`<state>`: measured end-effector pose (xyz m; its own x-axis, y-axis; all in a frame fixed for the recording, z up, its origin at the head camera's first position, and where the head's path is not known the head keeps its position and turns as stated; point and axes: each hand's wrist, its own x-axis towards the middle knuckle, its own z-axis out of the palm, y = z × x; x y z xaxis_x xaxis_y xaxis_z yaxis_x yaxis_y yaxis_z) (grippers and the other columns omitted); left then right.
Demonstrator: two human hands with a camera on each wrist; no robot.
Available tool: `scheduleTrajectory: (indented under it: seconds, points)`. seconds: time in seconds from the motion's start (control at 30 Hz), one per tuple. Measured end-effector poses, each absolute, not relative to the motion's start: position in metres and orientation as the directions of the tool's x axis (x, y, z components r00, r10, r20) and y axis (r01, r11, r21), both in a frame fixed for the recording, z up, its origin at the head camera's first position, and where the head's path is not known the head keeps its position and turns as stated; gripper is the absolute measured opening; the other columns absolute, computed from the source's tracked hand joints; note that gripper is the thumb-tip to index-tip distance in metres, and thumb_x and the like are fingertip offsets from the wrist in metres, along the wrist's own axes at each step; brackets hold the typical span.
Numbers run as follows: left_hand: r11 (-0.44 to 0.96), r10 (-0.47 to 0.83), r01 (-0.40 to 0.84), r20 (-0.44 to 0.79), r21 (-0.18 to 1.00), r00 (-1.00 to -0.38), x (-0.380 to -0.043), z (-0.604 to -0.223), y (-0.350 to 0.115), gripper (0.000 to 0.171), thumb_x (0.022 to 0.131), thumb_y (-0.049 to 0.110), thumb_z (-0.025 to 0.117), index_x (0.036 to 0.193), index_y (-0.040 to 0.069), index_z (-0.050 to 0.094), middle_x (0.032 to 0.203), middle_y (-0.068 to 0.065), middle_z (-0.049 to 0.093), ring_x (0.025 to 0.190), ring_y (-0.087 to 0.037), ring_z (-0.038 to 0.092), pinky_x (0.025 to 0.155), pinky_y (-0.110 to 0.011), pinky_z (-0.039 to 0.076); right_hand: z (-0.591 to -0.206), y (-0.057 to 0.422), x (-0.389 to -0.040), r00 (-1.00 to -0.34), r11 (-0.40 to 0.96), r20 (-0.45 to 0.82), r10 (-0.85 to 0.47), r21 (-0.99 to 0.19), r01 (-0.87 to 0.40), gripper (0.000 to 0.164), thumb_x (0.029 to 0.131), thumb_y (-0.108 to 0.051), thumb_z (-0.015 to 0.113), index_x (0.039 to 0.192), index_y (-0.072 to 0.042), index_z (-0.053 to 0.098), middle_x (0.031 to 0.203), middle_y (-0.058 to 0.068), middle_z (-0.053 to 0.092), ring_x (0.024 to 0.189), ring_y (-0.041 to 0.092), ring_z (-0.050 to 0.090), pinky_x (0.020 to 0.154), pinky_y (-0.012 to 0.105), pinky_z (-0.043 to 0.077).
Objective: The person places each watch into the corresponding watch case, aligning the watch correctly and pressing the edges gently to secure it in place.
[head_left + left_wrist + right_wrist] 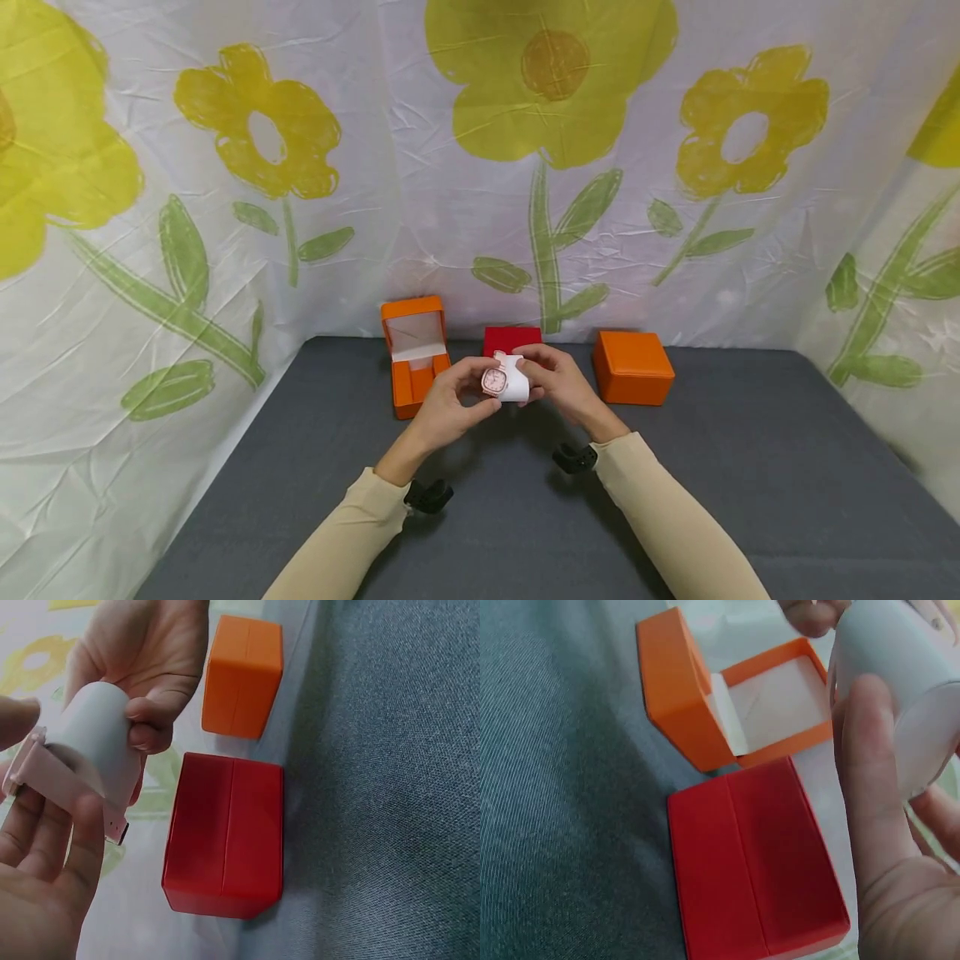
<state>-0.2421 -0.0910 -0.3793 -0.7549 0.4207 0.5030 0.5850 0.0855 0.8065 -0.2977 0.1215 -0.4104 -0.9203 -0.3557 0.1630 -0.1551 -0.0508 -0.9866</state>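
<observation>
Near the middle of the head view, my left hand (444,410) pinches a wristwatch (494,381) with a pale pink square-cornered face and a pink strap (64,780). My right hand (567,390) grips a white, roll-shaped watch cushion (517,383), fingers and thumb on its sides. Both are held up over the table. The strap passes by one end of the cushion (97,720), and its holed tip sticks out past it in the left wrist view. From the right wrist, the cushion (889,656) hides most of the watch.
Behind the hands stands a closed red box (512,337). To its left an orange box (412,308) has its lid up, showing a white lining; to its right sits a closed orange box (634,367). A flower-printed curtain (420,192) borders the grey tabletop (510,533).
</observation>
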Motion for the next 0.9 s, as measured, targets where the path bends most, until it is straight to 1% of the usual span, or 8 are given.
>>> scheduleTrajectory:
  seconds: [0.13, 0.3, 0.43, 0.53, 0.6, 0.67, 0.77, 0.9]
  points:
    - [0.156, 0.398, 0.607, 0.513, 0.779, -0.761, -0.240, -0.379, -0.086, 0.054, 0.076, -0.007, 0.074, 0.125, -0.008, 0.051, 0.113, -0.024, 0.059, 0.092, -0.035, 0.057, 0.083, -0.057, 0.049, -0.410, 0.120, -0.297, -0.936, -0.063, 0.136, -0.325, -0.991, -0.122, 0.039, 0.097, -0.019, 0.056, 0.127, 0.007, 0.051, 0.109, 0.016, 0.057, 0.071, 0.023, 0.064, 0.066, 0.043, 0.057]
    - [0.188, 0.339, 0.615, 0.537, 0.765, -0.772, -0.239, -0.378, -0.082, 0.047, 0.077, -0.010, 0.072, 0.119, -0.008, 0.053, 0.110, -0.023, 0.061, 0.088, -0.034, 0.059, 0.080, -0.055, 0.050, -0.407, 0.120, -0.295, -0.926, -0.071, 0.122, -0.357, -0.992, -0.103, 0.042, 0.096, -0.018, 0.058, 0.127, 0.008, 0.050, 0.114, 0.019, 0.056, 0.074, 0.023, 0.064, 0.070, 0.045, 0.056]
    - [0.194, 0.308, 0.607, 0.540, 0.771, -0.784, -0.239, -0.377, -0.084, 0.043, 0.078, -0.011, 0.071, 0.118, -0.007, 0.054, 0.110, -0.021, 0.061, 0.089, -0.033, 0.060, 0.081, -0.053, 0.051, -0.403, 0.123, -0.294, -0.884, -0.090, 0.148, -0.444, -0.989, -0.121, 0.052, 0.092, -0.008, 0.062, 0.137, 0.008, 0.041, 0.129, 0.022, 0.050, 0.085, 0.024, 0.065, 0.076, 0.045, 0.055]
    - [0.207, 0.297, 0.603, 0.538, 0.770, -0.789, -0.240, -0.376, -0.086, 0.044, 0.078, -0.010, 0.071, 0.118, -0.006, 0.054, 0.112, -0.020, 0.060, 0.089, -0.031, 0.059, 0.081, -0.051, 0.052, -0.402, 0.127, -0.293, -0.842, -0.079, 0.176, -0.511, -0.984, -0.158, 0.064, 0.087, -0.001, 0.065, 0.143, 0.003, 0.035, 0.138, 0.020, 0.043, 0.093, 0.027, 0.064, 0.082, 0.043, 0.054]
    - [0.207, 0.299, 0.605, 0.539, 0.769, -0.787, -0.240, -0.376, -0.088, 0.043, 0.079, -0.009, 0.071, 0.118, -0.007, 0.054, 0.112, -0.020, 0.060, 0.089, -0.030, 0.059, 0.081, -0.050, 0.052, -0.401, 0.129, -0.293, -0.822, -0.039, 0.190, -0.537, -0.979, -0.200, 0.067, 0.085, 0.000, 0.068, 0.144, -0.001, 0.035, 0.137, 0.020, 0.045, 0.094, 0.029, 0.063, 0.083, 0.040, 0.054]
    - [0.203, 0.306, 0.608, 0.540, 0.767, -0.784, -0.240, -0.376, -0.089, 0.043, 0.079, -0.009, 0.071, 0.118, -0.007, 0.054, 0.112, -0.021, 0.060, 0.089, -0.030, 0.059, 0.081, -0.050, 0.052, -0.400, 0.131, -0.292, -0.817, 0.016, 0.198, -0.542, -0.969, -0.246, 0.067, 0.084, 0.000, 0.069, 0.143, -0.004, 0.038, 0.132, 0.018, 0.048, 0.094, 0.030, 0.062, 0.083, 0.037, 0.054]
    - [0.195, 0.315, 0.614, 0.544, 0.765, -0.778, -0.240, -0.377, -0.089, 0.043, 0.079, -0.010, 0.071, 0.118, -0.007, 0.054, 0.112, -0.021, 0.060, 0.089, -0.030, 0.060, 0.081, -0.050, 0.052, -0.400, 0.131, -0.293, -0.820, 0.100, 0.211, -0.532, -0.946, -0.308, 0.063, 0.083, -0.001, 0.071, 0.140, -0.002, 0.042, 0.126, 0.018, 0.052, 0.096, 0.033, 0.060, 0.083, 0.034, 0.054]
    - [0.185, 0.315, 0.621, 0.553, 0.762, -0.772, -0.241, -0.377, -0.089, 0.042, 0.078, -0.011, 0.071, 0.117, -0.008, 0.054, 0.112, -0.022, 0.060, 0.087, -0.031, 0.060, 0.080, -0.052, 0.051, -0.394, 0.129, -0.289, -0.842, 0.164, 0.213, -0.496, -0.929, -0.332, 0.063, 0.082, -0.002, 0.073, 0.137, 0.002, 0.043, 0.123, 0.018, 0.054, 0.097, 0.036, 0.060, 0.082, 0.033, 0.054]
